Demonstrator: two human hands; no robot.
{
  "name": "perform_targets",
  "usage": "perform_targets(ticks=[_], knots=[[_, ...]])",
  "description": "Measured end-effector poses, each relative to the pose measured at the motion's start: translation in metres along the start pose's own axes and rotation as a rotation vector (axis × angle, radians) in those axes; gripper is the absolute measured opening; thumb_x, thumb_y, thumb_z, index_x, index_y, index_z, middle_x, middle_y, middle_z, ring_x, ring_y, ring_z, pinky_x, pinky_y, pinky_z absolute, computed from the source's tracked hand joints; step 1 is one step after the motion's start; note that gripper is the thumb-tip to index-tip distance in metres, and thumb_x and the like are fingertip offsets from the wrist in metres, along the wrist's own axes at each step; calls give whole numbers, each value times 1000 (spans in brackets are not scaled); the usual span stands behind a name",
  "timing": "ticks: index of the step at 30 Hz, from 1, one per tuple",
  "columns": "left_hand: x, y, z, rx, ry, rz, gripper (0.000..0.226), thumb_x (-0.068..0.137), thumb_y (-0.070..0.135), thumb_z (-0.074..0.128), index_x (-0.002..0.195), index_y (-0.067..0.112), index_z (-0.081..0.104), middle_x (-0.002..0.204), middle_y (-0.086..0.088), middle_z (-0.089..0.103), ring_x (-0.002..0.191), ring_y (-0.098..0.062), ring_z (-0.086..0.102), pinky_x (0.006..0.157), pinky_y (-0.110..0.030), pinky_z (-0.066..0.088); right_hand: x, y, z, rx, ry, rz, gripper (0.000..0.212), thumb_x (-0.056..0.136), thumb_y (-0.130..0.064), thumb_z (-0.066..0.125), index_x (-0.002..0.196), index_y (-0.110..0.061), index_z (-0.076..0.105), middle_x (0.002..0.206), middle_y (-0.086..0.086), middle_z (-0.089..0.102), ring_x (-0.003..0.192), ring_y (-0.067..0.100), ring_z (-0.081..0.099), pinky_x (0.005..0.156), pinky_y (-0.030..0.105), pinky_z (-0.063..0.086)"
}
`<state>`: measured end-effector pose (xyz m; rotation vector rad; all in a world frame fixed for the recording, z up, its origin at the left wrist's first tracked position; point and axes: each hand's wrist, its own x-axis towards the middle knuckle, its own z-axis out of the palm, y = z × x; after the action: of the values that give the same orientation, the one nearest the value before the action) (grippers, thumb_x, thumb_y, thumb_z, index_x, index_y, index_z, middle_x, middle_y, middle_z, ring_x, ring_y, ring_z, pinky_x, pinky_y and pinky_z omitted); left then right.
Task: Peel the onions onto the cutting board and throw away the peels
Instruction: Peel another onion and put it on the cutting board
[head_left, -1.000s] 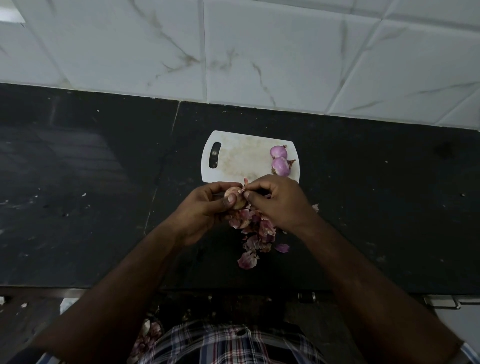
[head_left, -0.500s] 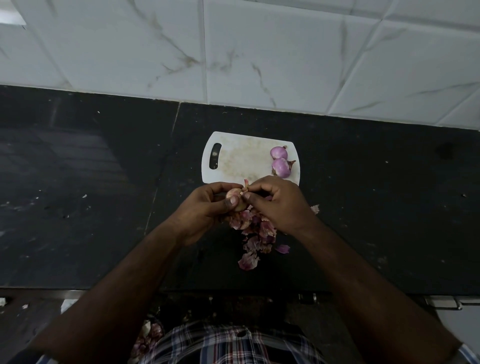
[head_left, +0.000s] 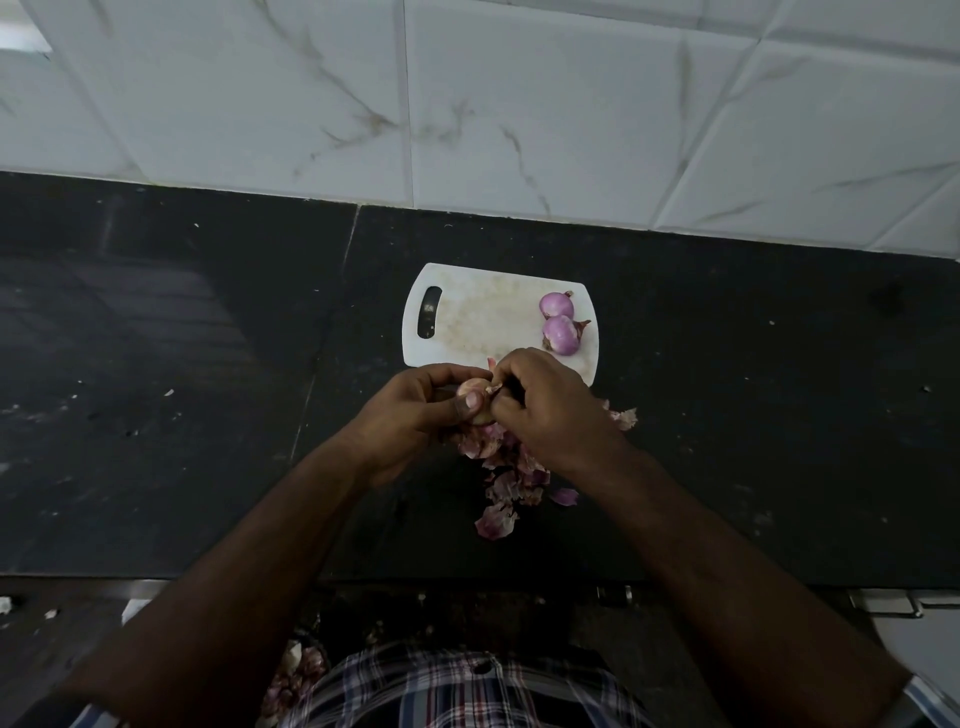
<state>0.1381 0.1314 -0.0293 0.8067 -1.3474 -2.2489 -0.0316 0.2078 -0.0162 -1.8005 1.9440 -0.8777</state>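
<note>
Cradling the onion in curled fingers with the thumb across it, the left hand steadies it above the counter so the right hand can pinch a flap of skin at its tip. Loose peels lie piled beneath them, while 2 peeled onions rest on the cutting board, apart from the waste.

A home kitchen: a dark stone counter runs along a wall of white marbled tiles, with a white cutting board near its back edge holding 2 peeled onions.
</note>
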Motion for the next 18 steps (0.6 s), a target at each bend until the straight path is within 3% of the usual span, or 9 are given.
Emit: perform_targets(ticks=[5,10,15,18], knots=[[-3,1,0,-18,1,-16,40,87,11,59,125,-1,61,91,-4,74,75,-10,70,60,-22,54,0,4,-8,202,-6,82,19,89,-11,64,104,-21,71,97,-9,69,92,2,63,78,14,48],[-1,0,0,14,24,-7,38,88,10,61,125,0,61,94,-6,74,78,-11,71,63,-21,54,-5,-2,-8,345,78,101,34,83,-7,73,111,-26,70,93,-10,72,90,3,68,81,21,56],[-2,-2,2,37,38,6,45,85,14,65,126,-2,61,97,-9,74,81,-12,71,66,-21,55,-4,-9,-9,234,49,123,42,86,-13,71,125,-24,61,89,-11,68,85,1,66,77,19,55],[-1,-2,2,42,29,8,42,85,14,65,124,-1,63,101,-13,73,85,-15,71,72,-26,59,-6,-14,-5,159,55,113,42,88,-15,65,127,-25,56,89,-10,65,85,3,64,75,26,56]])
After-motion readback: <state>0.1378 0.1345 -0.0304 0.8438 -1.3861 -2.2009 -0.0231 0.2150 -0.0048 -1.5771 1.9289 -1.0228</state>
